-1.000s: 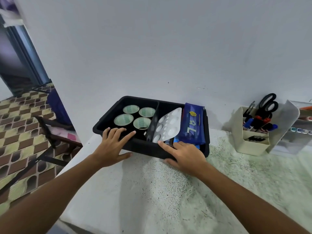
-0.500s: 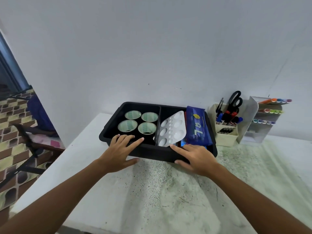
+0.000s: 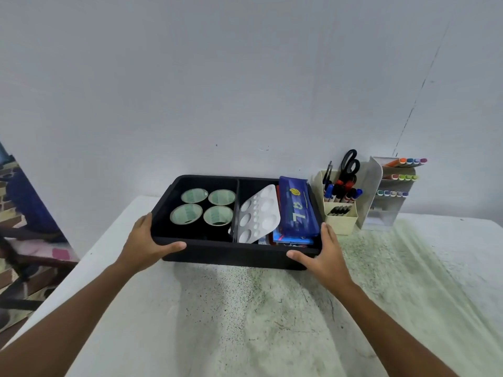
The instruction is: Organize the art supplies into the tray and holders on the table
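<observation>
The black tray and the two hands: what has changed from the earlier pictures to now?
Both hands moved off the front rim to the tray's ends. The left hand now grips the left front corner, thumb along the front wall; the right hand grips the right front corner the same way. The tape rolls, the palette and the blue pouch lie in the tray as before.

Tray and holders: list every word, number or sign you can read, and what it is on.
"78": pale digits on the blue pouch in the tray.
Yellow round emblem, no legible text: same pouch.
Print on the blue box under the pouch: too blurred to read.
Markers and pens in the holders: labels too small to read.
</observation>
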Action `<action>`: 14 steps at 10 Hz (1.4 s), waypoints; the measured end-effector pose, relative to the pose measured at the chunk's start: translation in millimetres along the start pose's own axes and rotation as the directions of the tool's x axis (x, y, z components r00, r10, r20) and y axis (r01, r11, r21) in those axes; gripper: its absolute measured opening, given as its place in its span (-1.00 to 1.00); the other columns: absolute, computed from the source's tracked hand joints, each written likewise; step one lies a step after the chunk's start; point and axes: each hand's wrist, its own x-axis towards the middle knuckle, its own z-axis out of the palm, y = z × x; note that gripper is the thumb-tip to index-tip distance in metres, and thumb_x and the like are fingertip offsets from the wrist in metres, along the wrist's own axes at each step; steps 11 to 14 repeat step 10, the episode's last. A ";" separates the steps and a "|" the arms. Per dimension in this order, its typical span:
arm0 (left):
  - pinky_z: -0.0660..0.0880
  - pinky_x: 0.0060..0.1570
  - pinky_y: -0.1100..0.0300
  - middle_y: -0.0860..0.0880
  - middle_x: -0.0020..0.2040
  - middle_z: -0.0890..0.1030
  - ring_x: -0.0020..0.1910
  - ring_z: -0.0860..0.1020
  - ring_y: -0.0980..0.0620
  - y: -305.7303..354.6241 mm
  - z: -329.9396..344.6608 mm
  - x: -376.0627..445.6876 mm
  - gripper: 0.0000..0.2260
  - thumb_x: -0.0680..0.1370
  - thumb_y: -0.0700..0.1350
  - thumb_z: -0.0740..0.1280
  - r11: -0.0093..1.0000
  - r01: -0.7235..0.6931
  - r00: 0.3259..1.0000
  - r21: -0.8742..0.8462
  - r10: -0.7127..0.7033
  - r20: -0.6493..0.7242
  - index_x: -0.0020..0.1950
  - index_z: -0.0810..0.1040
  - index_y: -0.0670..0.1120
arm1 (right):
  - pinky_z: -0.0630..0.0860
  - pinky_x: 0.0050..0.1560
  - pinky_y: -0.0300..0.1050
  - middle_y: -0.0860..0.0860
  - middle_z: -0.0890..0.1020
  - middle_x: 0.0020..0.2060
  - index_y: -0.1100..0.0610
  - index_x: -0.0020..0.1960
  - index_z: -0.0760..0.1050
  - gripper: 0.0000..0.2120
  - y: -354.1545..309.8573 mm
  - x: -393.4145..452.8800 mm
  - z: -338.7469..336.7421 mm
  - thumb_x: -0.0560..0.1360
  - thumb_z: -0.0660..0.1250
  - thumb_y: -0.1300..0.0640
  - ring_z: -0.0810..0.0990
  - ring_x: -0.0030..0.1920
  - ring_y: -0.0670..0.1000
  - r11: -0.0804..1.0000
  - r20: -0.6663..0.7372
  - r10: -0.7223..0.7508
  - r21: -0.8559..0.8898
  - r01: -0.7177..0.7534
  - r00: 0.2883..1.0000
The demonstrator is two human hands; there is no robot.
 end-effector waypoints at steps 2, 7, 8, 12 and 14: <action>0.46 0.03 0.12 0.01 0.16 0.48 0.11 0.45 0.03 6.8 3.0 8.7 -0.04 0.07 0.47 0.44 0.999 -0.010 1.000 -0.046 0.010 0.003 0.35 0.40 0.00 | 0.13 0.44 -0.10 0.01 0.08 0.57 0.13 0.58 -0.01 0.30 0.5 10.4 -2.7 0.08 0.42 -0.49 0.07 0.54 0.00 0.998 -0.010 0.028 0.058 -0.027 1.000; 0.51 0.14 0.01 0.00 0.26 0.45 0.14 0.44 0.03 10.5 1.4 13.5 0.01 0.05 0.48 0.45 0.998 0.056 0.997 -0.024 -0.055 0.051 0.40 0.34 0.06 | 0.17 0.44 -0.04 0.02 0.10 0.57 0.11 0.58 0.00 0.32 -1.3 13.4 -4.5 0.06 0.42 -0.52 0.09 0.54 0.04 0.999 -0.020 0.032 0.043 -0.031 0.999; 0.51 0.14 0.01 -0.01 0.28 0.43 0.13 0.43 0.04 8.3 3.8 9.9 0.02 0.06 0.52 0.43 0.997 0.081 0.995 0.002 -0.081 0.052 0.41 0.31 0.07 | 0.18 0.44 -0.03 0.02 0.10 0.57 0.11 0.58 0.00 0.37 -3.7 12.8 -6.2 0.01 0.35 -0.60 0.10 0.54 0.04 0.998 -0.007 0.037 0.045 -0.036 0.999; 0.31 0.39 -0.12 -0.15 0.50 0.23 0.48 0.23 -0.13 21.1 17.3 -24.5 -0.03 0.29 0.35 0.46 0.991 0.136 0.983 0.019 -0.133 -0.130 0.54 0.20 -0.07 | 0.49 0.28 0.03 -0.06 0.38 0.41 0.05 0.51 0.19 0.02 -8.4 4.9 -22.3 0.23 0.49 -0.36 0.36 0.41 0.04 0.993 -0.020 -0.041 0.113 0.043 0.999; 0.31 0.39 -0.12 -0.15 0.50 0.23 0.48 0.23 -0.13 21.1 17.3 -24.5 -0.03 0.29 0.35 0.46 0.991 0.136 0.983 0.019 -0.133 -0.130 0.54 0.20 -0.07 | 0.49 0.28 0.03 -0.06 0.38 0.41 0.05 0.51 0.19 0.02 -8.4 4.9 -22.3 0.23 0.49 -0.36 0.36 0.41 0.04 0.993 -0.020 -0.041 0.113 0.043 0.999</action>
